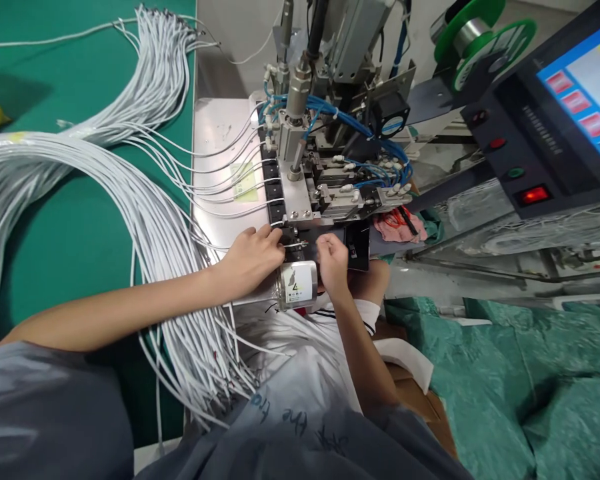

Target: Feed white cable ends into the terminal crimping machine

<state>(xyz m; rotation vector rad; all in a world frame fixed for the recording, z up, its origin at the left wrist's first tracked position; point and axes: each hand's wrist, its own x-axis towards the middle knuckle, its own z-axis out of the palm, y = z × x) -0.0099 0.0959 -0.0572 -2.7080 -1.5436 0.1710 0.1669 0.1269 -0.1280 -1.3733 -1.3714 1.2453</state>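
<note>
My left hand [255, 259] is at the front edge of the machine, fingers curled around a white cable [294, 246]. The cable's thin stripped end points right, toward my right hand [333, 259]. That hand is closed in a pinch just beyond the cable tip; whatever lies between its fingertips is too small to make out. Just behind my left hand, several white cables [250, 215] run into a row of black clamp blocks [275, 193] on the machine [296, 190]. Below my hands is a metal housing with a white label [299, 283].
A thick bundle of white cables [145, 233] curves over the green table [45, 260] and down to my lap. At right stand a control panel with a screen [575, 100] and a green wire spool [473, 40]. A pink cloth [397, 227] and green sacking [505, 373] lie lower right.
</note>
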